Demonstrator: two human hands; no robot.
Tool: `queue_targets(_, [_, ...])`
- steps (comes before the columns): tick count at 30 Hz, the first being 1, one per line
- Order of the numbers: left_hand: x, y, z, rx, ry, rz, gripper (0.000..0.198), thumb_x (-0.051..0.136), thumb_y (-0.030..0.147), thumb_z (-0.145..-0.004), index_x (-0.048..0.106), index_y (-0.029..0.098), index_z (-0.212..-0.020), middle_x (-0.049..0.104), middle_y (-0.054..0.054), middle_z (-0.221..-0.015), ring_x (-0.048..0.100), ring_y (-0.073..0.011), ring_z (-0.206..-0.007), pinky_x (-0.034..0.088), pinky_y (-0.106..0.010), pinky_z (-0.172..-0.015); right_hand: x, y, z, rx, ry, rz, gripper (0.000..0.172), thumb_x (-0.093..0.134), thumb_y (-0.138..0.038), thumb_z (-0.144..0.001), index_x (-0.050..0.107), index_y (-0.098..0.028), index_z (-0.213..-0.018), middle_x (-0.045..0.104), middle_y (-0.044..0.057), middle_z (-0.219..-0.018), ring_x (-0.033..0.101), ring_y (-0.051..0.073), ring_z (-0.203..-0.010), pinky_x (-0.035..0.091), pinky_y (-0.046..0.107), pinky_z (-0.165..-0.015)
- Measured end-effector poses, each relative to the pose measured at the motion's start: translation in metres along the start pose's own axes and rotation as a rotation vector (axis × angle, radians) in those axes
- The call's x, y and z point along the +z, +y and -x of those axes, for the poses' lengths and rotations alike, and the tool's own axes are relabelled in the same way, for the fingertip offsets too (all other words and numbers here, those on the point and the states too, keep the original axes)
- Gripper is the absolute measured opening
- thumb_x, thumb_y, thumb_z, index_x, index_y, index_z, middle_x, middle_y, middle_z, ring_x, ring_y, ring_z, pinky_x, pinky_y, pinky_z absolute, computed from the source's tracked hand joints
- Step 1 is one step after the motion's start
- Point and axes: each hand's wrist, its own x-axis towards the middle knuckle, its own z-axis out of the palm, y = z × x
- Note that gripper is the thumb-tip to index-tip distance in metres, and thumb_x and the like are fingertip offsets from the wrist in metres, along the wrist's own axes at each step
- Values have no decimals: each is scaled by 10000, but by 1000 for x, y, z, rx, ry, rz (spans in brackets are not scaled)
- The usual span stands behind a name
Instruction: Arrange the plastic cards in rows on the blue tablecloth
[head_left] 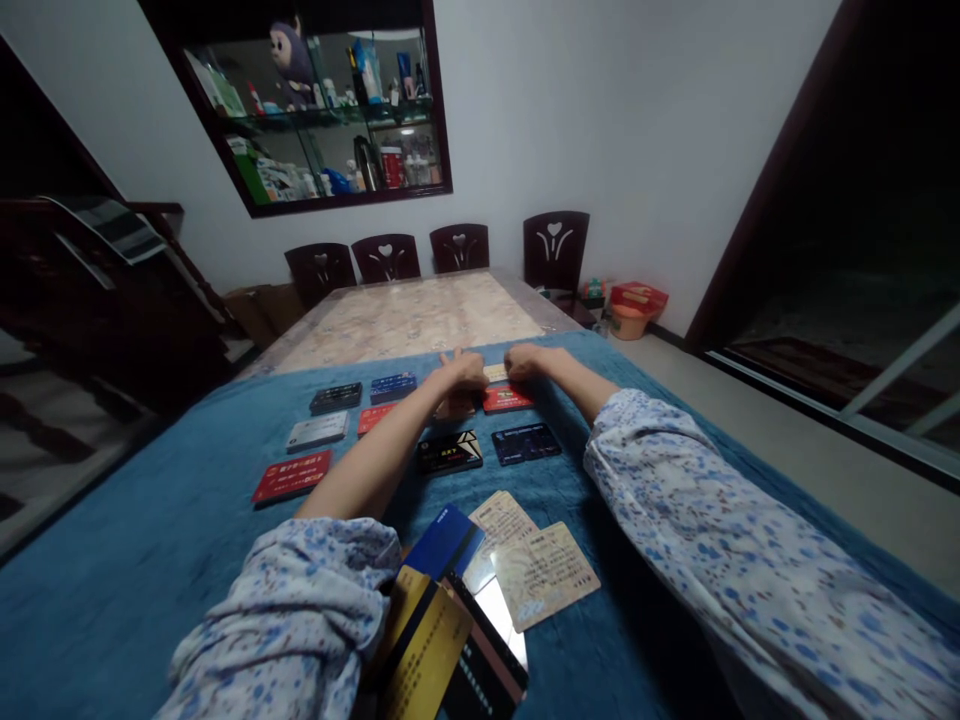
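At the far row of cards, a pale cream card (496, 373) lies between my two hands. My left hand (466, 369) closes on its left end, some fingers sticking out beyond. On the other end my right hand (523, 361) is curled, its fingertips mostly hidden. Just nearer lies a red card stack (508, 398), with a brownish card (455, 407) under my left wrist. Closer in are a black-and-gold card stack (450, 453) and a dark blue card (526, 443). My left forearm partly covers another red card (375, 417).
Left of my forearm sit a black stack (335, 398), a blue stack (394, 387), a white stack (317, 431) and a red stack (292, 477). Loose gold cards (427, 650) and beige cards (545, 575) overlap near me on the blue cloth (187, 540). Chairs (555, 245) stand beyond.
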Motion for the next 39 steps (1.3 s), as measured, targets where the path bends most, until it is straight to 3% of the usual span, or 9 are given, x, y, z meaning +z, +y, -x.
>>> queue_targets(5, [-3, 0, 5, -17, -18, -42, 265, 590, 176, -721, 699, 132, -959, 667, -181, -1186, 407, -383, -1313, 308, -645, -1071, 1, 1, -1, 11, -38, 0, 330, 622, -331, -921, 639, -128, -1180, 641, 134, -1194, 631, 231, -1036, 532, 377, -878])
queue_targets(9, [-4, -1, 8, -6, -20, -62, 279, 579, 178, -729, 694, 137, -979, 665, -171, -1191, 421, -370, -1306, 308, -638, -1076, 2, 5, 2, 1, 2, -28, 284, 639, -225, -828, 719, -142, -1089, 711, 140, -1108, 659, 264, -1019, 519, 294, -805])
queue_targets(14, [-7, -1, 12, 22, 4, -84, 327, 572, 184, -713, 691, 163, -1018, 677, -142, -1163, 435, -362, -1279, 312, -628, -1069, 6, 11, 7, -5, 90, -66, 465, 590, -227, -799, 654, -156, -1254, 713, 143, -1150, 661, 270, -1031, 507, 293, -812])
queue_targets(18, [-9, -2, 20, 57, 78, -107, 360, 562, 180, -737, 674, 155, -1078, 623, -163, -1238, 396, -344, -1308, 332, -592, -1050, 8, 16, 12, -9, 127, -100, 601, 589, -221, -783, 548, -147, -1378, 725, 122, -1099, 666, 240, -996, 501, 276, -824])
queue_targets(24, [-13, -6, 42, 96, 224, -147, 410, 531, 188, -808, 607, 150, -1209, 536, -175, -1341, 358, -316, -1311, 316, -536, -1037, 5, 19, 35, -16, 254, -121, 615, 583, -210, -791, 500, -124, -1393, 643, 142, -1234, 610, 232, -1075, 465, 271, -862])
queue_targets(26, [-14, -8, 52, 103, 273, -149, 399, 519, 190, -828, 594, 146, -1217, 549, -174, -1322, 367, -311, -1295, 323, -524, -1024, 1, 19, 46, -37, 303, -112, 580, 588, -170, -777, 534, -133, -1353, 628, 136, -1238, 586, 232, -1094, 446, 267, -859])
queue_targets(31, [-15, -11, 84, 121, 326, -127, 349, 516, 194, -846, 594, 149, -1183, 560, -171, -1290, 370, -318, -1276, 316, -545, -1012, -2, 10, 73, -158, 481, -42, 303, 526, -167, -855, 678, -144, -1115, 658, 124, -1091, 578, 220, -992, 398, 277, -818])
queue_targets(39, [-15, -16, 139, 119, 317, -99, 267, 517, 204, -868, 594, 175, -1122, 570, -144, -1261, 365, -304, -1274, 310, -525, -1003, 10, -13, 114, -271, 524, -48, 218, 505, -160, -868, 708, -156, -948, 668, 103, -965, 548, 205, -892, 334, 278, -719])
